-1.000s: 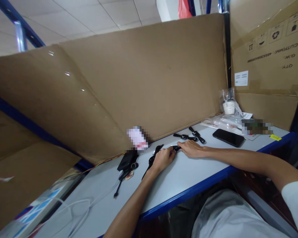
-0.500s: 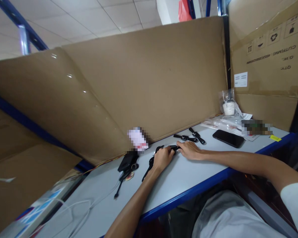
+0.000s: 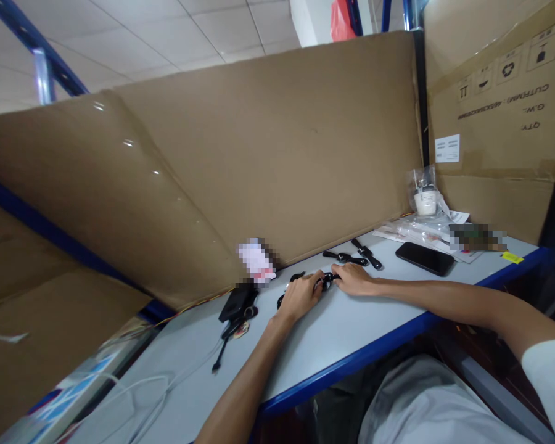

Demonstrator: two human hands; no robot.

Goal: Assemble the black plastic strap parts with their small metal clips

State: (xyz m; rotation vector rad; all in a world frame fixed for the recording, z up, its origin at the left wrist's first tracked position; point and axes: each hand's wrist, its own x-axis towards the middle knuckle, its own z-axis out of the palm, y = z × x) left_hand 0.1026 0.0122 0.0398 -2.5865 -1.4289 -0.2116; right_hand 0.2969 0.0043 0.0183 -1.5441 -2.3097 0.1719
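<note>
My left hand (image 3: 302, 295) rests on the pale table (image 3: 342, 327) with its fingers curled over a black strap (image 3: 290, 280) that it mostly hides. My right hand (image 3: 354, 279) lies just to its right, fingertips pinching the small black and silver end of the same strap (image 3: 326, 279) between the two hands. Two more black strap pieces (image 3: 351, 255) lie on the table just behind my right hand, untouched.
A black phone (image 3: 425, 258) lies right of the hands, with plastic bags and a white bottle (image 3: 426, 201) behind it. A black pouch with a cord (image 3: 237, 303) and white cables (image 3: 134, 394) sit to the left. Cardboard sheets (image 3: 259, 160) wall off the back.
My left hand has slid forward and to the right along the strap, drawing the trailing strap end under it. My right hand has barely moved.
</note>
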